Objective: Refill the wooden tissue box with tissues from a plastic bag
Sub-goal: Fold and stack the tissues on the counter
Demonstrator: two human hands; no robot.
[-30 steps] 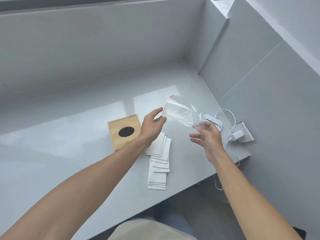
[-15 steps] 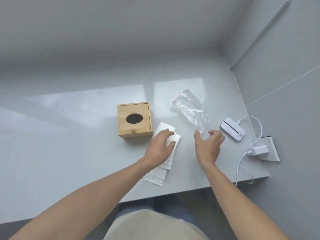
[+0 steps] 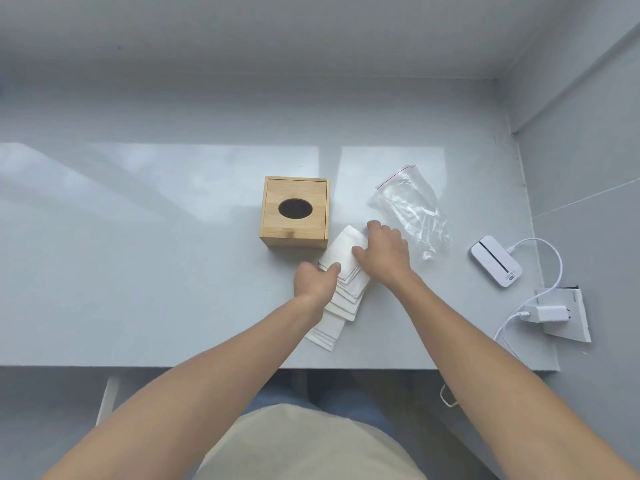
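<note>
The wooden tissue box (image 3: 294, 213) stands on the grey table (image 3: 138, 271), its oval hole facing up and dark inside. Just right of it and nearer to me lies a fanned pile of white tissues (image 3: 346, 289). My left hand (image 3: 317, 280) presses on the pile's left edge with the thumb on top. My right hand (image 3: 382, 252) rests flat on the pile's upper right part. The clear plastic bag (image 3: 408, 206) with a red zip line lies empty on the table beyond my right hand.
A small white device (image 3: 496, 260) with a white cable (image 3: 550, 268) lies at the right. A white charger plug (image 3: 547, 313) sits on a grey plate near the table's right edge. Grey walls close the back and right sides.
The bag was let go by both hands and now lies on the table. Both hands came down onto the tissue pile. The camera tilted down.
</note>
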